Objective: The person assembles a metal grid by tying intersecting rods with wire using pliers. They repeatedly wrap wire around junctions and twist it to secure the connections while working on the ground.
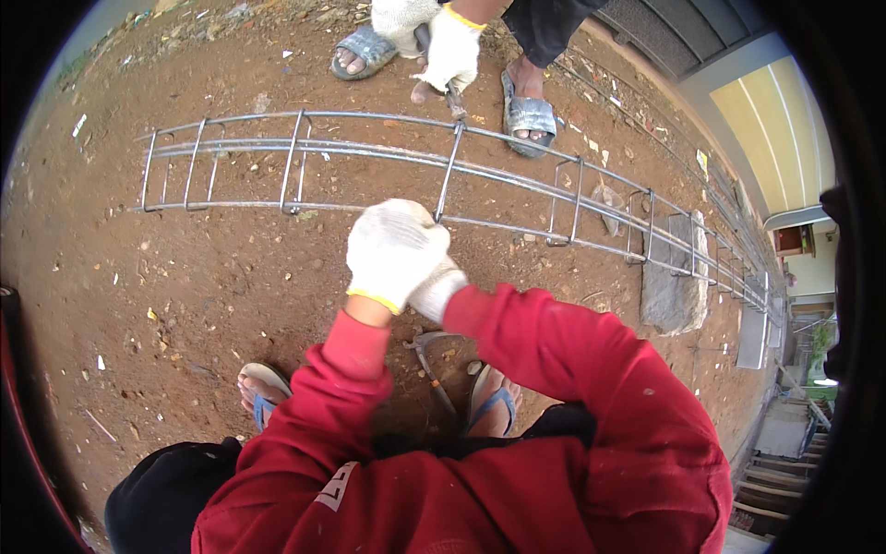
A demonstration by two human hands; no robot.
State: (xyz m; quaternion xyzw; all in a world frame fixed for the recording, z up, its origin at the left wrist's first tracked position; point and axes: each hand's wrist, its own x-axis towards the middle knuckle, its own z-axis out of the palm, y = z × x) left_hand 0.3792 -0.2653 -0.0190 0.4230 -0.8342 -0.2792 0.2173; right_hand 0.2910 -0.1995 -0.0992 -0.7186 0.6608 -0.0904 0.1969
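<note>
Just by the cage (449, 172), the left hand (392, 254) overlaps the right hand (437, 289), so I cannot tell whether their fingers pinch anything. A slip could jolt the cage into the co-worker's hand (453, 48) opposite. A hammer (437, 377) between the feet (498, 392) might trip a step; a stone (672, 300) lies beneath the cage.

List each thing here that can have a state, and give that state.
Left hand: gloved, overlapping the right hand.
Right hand: gloved, partly hidden.
Metal cage: unfilled, rings around long bars.
Hammer: lying on the ground, not held.
Co-worker's tool: gripped.
Stone slab: lying partly beneath the cage.
Blue-strapped sandals: worn.
</note>
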